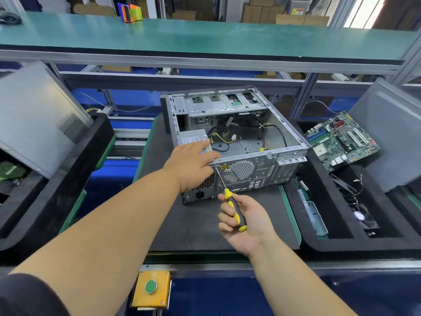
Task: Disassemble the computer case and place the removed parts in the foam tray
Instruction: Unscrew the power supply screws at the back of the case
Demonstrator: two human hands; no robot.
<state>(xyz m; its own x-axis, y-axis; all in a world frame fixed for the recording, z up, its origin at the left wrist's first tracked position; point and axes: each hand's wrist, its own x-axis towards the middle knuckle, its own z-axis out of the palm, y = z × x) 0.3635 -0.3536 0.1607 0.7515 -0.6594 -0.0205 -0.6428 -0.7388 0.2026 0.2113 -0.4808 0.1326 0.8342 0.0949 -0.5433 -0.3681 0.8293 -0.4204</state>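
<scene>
An open grey computer case point(255, 166) lies on its side on a dark mat, its rear panel facing me. The power supply point(193, 139) sits in its near left corner, with loose cables beside it. My left hand point(193, 164) rests flat on the power supply and the case's top rear edge. My right hand point(243, 222) grips a yellow-and-black screwdriver point(234, 210), whose tip touches the rear panel near the power supply's upper corner. A black foam tray point(319, 224) on the right holds a green motherboard point(341, 142), a fan, cables and a bracket.
A second foam tray point(75, 160) on the left holds a grey side panel point(38, 117). Another grey panel point(394, 133) leans at the right tray's far side. A green shelf point(205, 39) runs overhead. A yellow box with a green button point(150, 286) sits at the bench front.
</scene>
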